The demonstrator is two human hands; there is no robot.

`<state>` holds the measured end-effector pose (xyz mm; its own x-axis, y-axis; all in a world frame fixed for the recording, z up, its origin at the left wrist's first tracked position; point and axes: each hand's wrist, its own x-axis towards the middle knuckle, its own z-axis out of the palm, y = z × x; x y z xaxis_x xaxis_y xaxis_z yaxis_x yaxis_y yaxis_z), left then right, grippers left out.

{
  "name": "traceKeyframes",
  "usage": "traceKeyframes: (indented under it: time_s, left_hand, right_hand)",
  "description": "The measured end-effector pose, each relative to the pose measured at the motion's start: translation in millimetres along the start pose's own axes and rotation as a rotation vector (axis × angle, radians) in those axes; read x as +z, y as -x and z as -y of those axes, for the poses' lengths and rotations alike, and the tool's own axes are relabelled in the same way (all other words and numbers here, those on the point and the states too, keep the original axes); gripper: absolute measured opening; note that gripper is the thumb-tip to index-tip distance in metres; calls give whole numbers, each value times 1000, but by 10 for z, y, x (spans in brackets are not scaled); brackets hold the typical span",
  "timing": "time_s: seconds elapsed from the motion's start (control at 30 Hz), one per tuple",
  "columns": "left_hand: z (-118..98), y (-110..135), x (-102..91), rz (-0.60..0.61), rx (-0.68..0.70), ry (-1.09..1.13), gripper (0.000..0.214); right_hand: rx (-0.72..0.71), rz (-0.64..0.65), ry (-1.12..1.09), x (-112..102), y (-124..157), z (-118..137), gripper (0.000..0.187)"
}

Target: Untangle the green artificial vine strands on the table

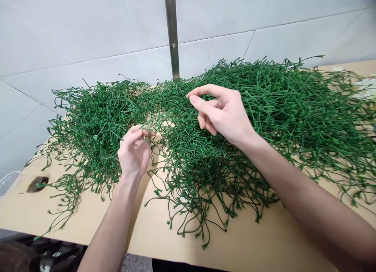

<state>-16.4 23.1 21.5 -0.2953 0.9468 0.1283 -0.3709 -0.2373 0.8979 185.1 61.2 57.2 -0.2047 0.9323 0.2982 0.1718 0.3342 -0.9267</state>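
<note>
My left hand (135,148) is closed in a pinch on a thin green plastic stem (154,117), which slants up and to the right from the fingers. Above the middle of a large tangled heap of green plastic stems (202,154), my right hand (220,111) has its thumb and index finger pressed together. Whether anything sits between those fingertips cannot be made out. Left of my left hand lies a smaller heap of the same stems (96,127), many with small budded ends.
The stems lie on a light wooden tabletop (249,244) with a dark round hole (37,184) at its left. Behind stands a white tiled wall (82,29) with a vertical metal strip (172,33). Whitish items (366,88) are at the far right. Dark objects (41,252) show below the front edge.
</note>
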Motion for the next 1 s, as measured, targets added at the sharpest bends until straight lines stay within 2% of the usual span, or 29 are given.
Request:
traceKeyframes:
  time_s: [0.07,0.17,0.23,0.33,0.43,0.57,0.63,0.7,0.87,1.0]
  left_hand:
    - [-14,1,-6,-26,-20,-3,14]
    - [-21,3,-8,-61,-50,-7,11]
    - [-16,5,-11,-40,-59,8,9]
    - [4,15,-13,15,-49,25,14]
    - [31,41,2,64,2,-26,36]
    - [63,83,37,117,70,-186,72]
    - [80,97,39,140,79,-268,80]
    - [103,100,28,140,43,-333,71]
    - [164,74,17,89,29,-300,19]
    - [183,61,22,77,79,-269,14]
  right_hand:
    - [-32,-20,4,11,-16,-24,26]
    - [-87,106,-44,75,-12,-62,21]
    - [-51,204,-102,130,2,-89,20]
    - [15,248,-183,194,20,-132,19]
    - [18,258,-236,216,21,-159,18]
    - [9,283,-190,206,15,-162,19]
    - [2,308,-156,200,17,-157,21]
    - [-15,332,-120,195,18,-154,23]
    - [-32,368,-134,184,13,-178,21]
    - [-22,404,-180,182,7,-202,20]
